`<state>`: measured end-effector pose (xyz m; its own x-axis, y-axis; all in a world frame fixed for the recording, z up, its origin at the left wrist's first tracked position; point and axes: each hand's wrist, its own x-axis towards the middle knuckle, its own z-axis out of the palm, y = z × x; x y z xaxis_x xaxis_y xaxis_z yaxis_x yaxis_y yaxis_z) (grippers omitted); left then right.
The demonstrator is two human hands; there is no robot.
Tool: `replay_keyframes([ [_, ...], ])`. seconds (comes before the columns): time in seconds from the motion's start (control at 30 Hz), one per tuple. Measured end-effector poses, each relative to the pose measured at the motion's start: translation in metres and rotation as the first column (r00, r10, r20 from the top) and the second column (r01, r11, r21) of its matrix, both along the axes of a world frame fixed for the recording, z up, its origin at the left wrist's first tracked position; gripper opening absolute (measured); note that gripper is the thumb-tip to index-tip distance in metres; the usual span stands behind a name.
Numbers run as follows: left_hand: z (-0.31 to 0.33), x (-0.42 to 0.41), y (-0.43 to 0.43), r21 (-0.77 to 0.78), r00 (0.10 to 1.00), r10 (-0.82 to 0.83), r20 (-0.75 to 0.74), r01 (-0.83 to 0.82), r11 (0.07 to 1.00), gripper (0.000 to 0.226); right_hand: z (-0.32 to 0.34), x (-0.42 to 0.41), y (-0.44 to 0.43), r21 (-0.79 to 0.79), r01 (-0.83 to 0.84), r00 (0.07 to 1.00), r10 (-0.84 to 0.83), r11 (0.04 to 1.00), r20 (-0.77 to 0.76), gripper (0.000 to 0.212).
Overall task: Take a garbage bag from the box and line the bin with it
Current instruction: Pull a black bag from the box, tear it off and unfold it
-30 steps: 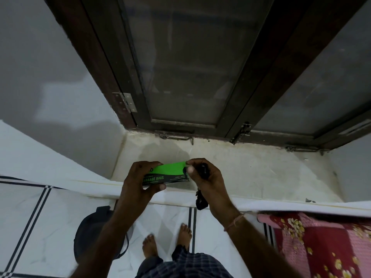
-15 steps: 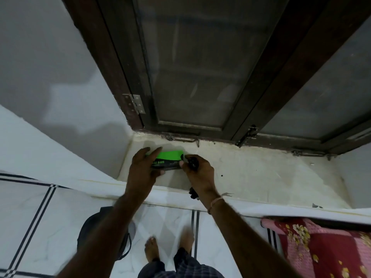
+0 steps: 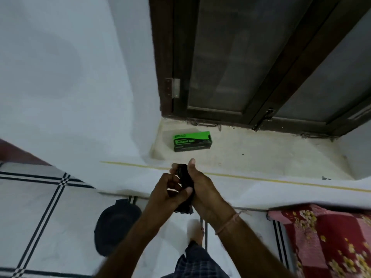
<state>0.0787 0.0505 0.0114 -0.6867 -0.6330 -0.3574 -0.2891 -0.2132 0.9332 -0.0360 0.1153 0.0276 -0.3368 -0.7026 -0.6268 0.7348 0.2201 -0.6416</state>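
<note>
The bin (image 3: 117,227), yet to be lined, stands on the floor at left as the left hand (image 3: 168,194) and right hand (image 3: 204,192) work the folded black bag (image 3: 183,177), each grip curled round it; the box (image 3: 191,141), held a second ago, now lies on the sill (image 3: 261,157) beyond, so unfolding likely comes next
</note>
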Motion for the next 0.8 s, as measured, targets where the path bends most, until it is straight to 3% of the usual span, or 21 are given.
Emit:
replay_keyframes([
  [0.1, -0.007, 0.064, -0.009, 0.056, 0.998, 0.057, -0.035, -0.055, 0.997, 0.043, -0.002, 0.058, -0.008, -0.033, -0.035, 0.999, 0.036, 0.999, 0.014, 0.052],
  [0.2, -0.01, 0.143, -0.019, 0.143, 0.991, 0.104, -0.082, -0.092, 0.985, 0.03, -0.009, 0.136, -0.012, -0.068, -0.057, 0.992, 0.049, 0.996, -0.118, 0.045],
  [0.3, -0.004, 0.214, -0.023, 0.198, 0.98, 0.187, -0.073, -0.169, 0.965, 0.021, -0.01, 0.213, -0.01, -0.013, -0.037, 0.977, 0.033, 0.999, -0.209, 0.034],
  [0.5, 0.008, 0.317, -0.025, 0.348, 0.939, 0.344, -0.014, -0.318, 0.882, 0.026, 0.008, 0.315, -0.002, 0.157, -0.029, 0.919, 0.088, 0.987, -0.384, 0.014],
  [0.6, 0.011, 0.346, -0.017, 0.396, 0.92, 0.392, -0.007, -0.357, 0.846, 0.026, 0.019, 0.342, 0.005, 0.125, -0.002, 0.915, 0.052, 0.992, -0.399, 0.023],
  [0.7, 0.016, 0.369, -0.004, 0.408, 0.894, 0.447, -0.042, -0.393, 0.824, 0.025, 0.029, 0.366, 0.02, 0.084, -0.188, 0.87, 0.206, 0.978, -0.448, 0.042],
  [0.8, 0.024, 0.385, 0.008, 0.43, 0.887, 0.457, -0.065, -0.389, 0.815, 0.026, 0.024, 0.386, 0.027, 0.08, -0.219, 0.806, 0.226, 0.973, -0.546, 0.02],
])
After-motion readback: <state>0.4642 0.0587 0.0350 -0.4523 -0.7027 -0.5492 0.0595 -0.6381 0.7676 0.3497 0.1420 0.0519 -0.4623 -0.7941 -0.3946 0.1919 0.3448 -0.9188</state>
